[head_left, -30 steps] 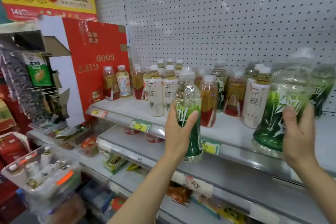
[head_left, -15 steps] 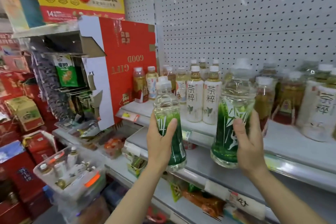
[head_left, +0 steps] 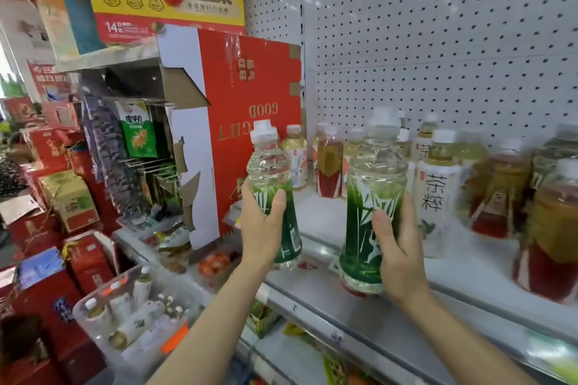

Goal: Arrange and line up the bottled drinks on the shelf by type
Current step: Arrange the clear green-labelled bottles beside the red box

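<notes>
My left hand (head_left: 261,228) grips a clear bottle with a green label (head_left: 269,166) upright, in the air before the left end of the white shelf (head_left: 453,272). My right hand (head_left: 397,250) grips a second, larger-looking green-label bottle (head_left: 373,184) upright just in front of the shelf edge. Behind them on the shelf stand white-label tea bottles (head_left: 436,194), a red-label amber bottle (head_left: 330,162) and a pale yellow bottle (head_left: 295,159). More red-label amber bottles (head_left: 497,194) stand at the right, blurred.
A red cardboard box (head_left: 250,122) stands upside down against the shelf's left end. White pegboard (head_left: 438,40) backs the shelf. Lower shelves (head_left: 359,331) run below with price tags. A clear bin (head_left: 131,319) of bottles sits at lower left, near red gift boxes (head_left: 47,259).
Both hands have carried their green-label bottles leftward along the shelf front, toward the red box. The view has swung left with them, so the shelf bottles now lie right of the hands.
</notes>
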Demonstrator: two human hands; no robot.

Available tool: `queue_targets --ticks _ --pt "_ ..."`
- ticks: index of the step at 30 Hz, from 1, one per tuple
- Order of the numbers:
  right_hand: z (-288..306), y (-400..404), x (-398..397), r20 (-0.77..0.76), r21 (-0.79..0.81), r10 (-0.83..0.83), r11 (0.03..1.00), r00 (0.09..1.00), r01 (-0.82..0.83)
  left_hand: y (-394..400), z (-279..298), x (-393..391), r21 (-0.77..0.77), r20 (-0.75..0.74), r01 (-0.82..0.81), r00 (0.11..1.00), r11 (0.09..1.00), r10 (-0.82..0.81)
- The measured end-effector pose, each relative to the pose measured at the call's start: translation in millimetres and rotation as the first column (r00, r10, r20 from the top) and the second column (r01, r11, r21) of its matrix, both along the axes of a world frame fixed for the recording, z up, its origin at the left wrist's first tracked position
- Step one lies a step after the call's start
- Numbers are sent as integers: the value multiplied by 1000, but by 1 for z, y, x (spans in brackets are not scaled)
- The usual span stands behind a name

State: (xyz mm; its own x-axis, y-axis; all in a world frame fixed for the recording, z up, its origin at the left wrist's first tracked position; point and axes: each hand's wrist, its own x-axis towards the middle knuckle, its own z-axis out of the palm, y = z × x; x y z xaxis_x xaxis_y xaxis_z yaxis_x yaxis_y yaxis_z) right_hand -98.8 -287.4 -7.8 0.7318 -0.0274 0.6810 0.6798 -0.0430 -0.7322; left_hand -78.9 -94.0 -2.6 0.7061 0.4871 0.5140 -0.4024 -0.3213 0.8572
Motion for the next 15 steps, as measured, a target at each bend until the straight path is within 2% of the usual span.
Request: queue_targets --ticks 6,10,15 --pt "-4 30 27 -56 -15 -103 995 993 102 22 5 60 -15 -5 117 993 993 -117" --pt "-7 54 51 -137 -22 -218 976 966 217 30 7 109 21 -44 245 969 969 -244" --pt "-8 89 75 -150 -13 -319 947 936 321 35 7 146 100 -106 394 917 914 -384"
